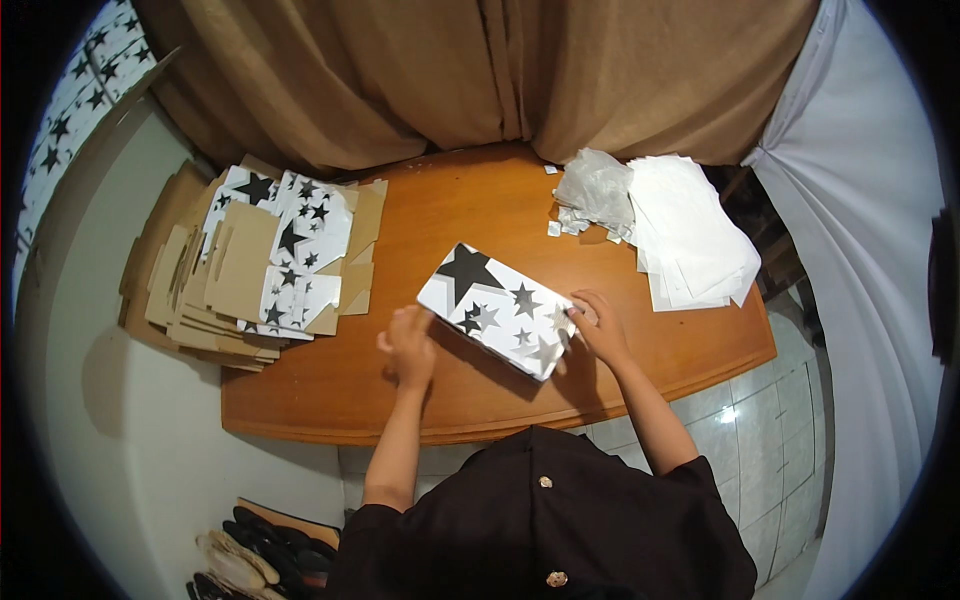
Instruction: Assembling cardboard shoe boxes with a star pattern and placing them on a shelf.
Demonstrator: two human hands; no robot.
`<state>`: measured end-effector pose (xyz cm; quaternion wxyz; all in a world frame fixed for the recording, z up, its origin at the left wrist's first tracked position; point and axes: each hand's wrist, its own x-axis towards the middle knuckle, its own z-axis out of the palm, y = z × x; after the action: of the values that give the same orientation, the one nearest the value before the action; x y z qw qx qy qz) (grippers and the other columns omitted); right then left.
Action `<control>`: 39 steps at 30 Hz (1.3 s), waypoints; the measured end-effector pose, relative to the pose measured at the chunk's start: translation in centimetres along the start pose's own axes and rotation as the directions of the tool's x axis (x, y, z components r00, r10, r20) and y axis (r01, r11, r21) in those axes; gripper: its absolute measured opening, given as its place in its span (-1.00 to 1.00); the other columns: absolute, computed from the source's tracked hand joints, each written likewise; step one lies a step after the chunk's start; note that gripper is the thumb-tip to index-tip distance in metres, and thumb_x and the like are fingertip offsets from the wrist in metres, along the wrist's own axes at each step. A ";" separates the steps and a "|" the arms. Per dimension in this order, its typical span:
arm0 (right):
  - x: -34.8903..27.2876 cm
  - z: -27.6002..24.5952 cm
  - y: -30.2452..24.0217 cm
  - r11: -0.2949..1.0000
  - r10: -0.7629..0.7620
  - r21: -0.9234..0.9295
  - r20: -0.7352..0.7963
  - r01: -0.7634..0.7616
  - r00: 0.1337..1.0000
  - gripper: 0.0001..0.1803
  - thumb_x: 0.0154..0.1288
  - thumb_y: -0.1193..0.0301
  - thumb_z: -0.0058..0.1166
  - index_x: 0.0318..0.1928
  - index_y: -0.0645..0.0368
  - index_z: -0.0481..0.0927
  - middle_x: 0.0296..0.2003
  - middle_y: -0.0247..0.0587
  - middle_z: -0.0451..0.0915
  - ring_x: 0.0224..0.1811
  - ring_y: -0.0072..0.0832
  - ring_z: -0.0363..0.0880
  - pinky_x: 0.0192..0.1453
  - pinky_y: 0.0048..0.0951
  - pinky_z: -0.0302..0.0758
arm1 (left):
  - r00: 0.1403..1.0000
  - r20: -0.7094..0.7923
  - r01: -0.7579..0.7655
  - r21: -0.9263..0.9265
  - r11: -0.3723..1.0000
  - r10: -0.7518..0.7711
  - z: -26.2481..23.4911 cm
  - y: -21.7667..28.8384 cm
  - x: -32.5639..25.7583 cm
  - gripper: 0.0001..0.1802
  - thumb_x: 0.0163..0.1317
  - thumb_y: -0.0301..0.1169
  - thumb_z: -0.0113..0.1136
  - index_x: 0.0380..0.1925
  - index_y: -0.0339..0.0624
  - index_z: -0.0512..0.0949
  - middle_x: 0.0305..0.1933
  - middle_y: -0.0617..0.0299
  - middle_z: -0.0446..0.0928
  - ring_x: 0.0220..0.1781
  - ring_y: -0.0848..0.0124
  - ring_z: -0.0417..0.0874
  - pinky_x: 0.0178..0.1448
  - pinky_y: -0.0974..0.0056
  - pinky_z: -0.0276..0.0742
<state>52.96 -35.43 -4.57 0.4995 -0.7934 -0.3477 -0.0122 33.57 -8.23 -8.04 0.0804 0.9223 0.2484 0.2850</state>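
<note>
The left hand (pixel 407 345) is loosely curled at eight o'clock from the star-printed box (pixel 490 300), which sits mid-table; I cannot tell whether it grips. The right hand (pixel 600 328), at three o'clock, is partly open, fingertips at the box's end, its hold unclear. The box's contents are hidden. Flattened boxes (pixel 243 260) lie stacked at nine o'clock, a crumpled plastic bag (pixel 597 188) at one.

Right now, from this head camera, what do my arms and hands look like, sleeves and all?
Your left hand and right hand are ungloved, and no watch or bracelet shows. Your forearms are bare, below short, plain, very dark sleeves. These belong to a matching dark top with shiny, gold-toned buttons down the front.
</note>
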 end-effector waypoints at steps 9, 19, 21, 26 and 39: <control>-0.5 4.9 1.4 0.795 0.264 0.340 0.552 -0.503 0.791 -0.41 0.07 0.40 0.14 0.16 0.24 0.38 -0.05 -0.09 0.54 -0.07 -0.36 0.52 0.05 -0.38 0.42 | 0.921 0.365 0.326 -0.523 0.788 -0.139 -1.2 0.8 -7.6 -0.42 0.28 -0.23 -0.01 0.22 -0.30 0.17 0.30 -0.10 0.18 0.34 0.02 0.17 0.37 0.14 0.08; -3.2 11.9 -8.3 0.805 -0.208 0.556 0.593 -0.209 0.778 -0.15 0.02 0.42 0.32 0.31 0.25 0.17 0.11 -0.14 0.21 0.23 -0.37 0.22 0.25 -0.42 0.23 | 0.765 0.426 0.601 -0.743 0.296 -0.483 -6.3 3.4 -15.4 -0.23 0.38 -0.05 -0.18 0.35 -0.29 -0.18 0.39 0.07 0.01 0.44 0.28 -0.07 0.43 0.27 -0.17; -3.3 13.4 -11.0 0.761 -0.319 0.625 0.595 -0.175 0.738 -0.12 0.00 0.41 0.34 0.32 0.25 0.16 0.15 -0.09 0.18 0.23 -0.31 0.21 0.25 -0.38 0.23 | 0.717 0.351 0.570 -0.792 0.217 -0.602 -8.7 3.5 -16.7 -0.25 0.39 -0.07 -0.19 0.36 -0.29 -0.19 0.42 0.11 -0.05 0.46 0.30 -0.12 0.44 0.29 -0.21; -5.1 14.0 -18.2 0.676 -0.685 0.699 0.479 0.233 0.549 0.04 -0.10 0.36 0.38 0.34 0.29 0.01 0.25 0.09 0.06 0.30 -0.14 0.11 0.31 -0.23 0.14 | 0.654 0.139 0.384 -0.908 0.167 -0.744 -16.2 6.5 -20.1 -0.23 0.40 -0.18 -0.20 0.37 -0.24 -0.37 0.45 0.16 -0.24 0.47 0.35 -0.26 0.45 0.27 -0.29; -17.5 19.0 -33.8 0.072 -0.958 0.991 0.038 0.110 0.283 0.12 -0.12 0.44 0.42 0.34 0.06 -0.14 0.28 0.31 0.01 0.35 0.03 0.07 0.31 -0.08 0.12 | 0.400 -0.397 0.409 -0.729 0.549 -0.826 -35.4 15.2 -28.4 -0.15 0.35 -0.22 -0.12 0.34 -0.31 -0.43 0.44 0.06 -0.27 0.47 0.29 -0.29 0.44 0.22 -0.32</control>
<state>14.46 -20.87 6.00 0.5701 -0.0748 -0.7697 0.2776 -0.42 -35.44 11.74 0.3292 0.5019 0.5099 0.6162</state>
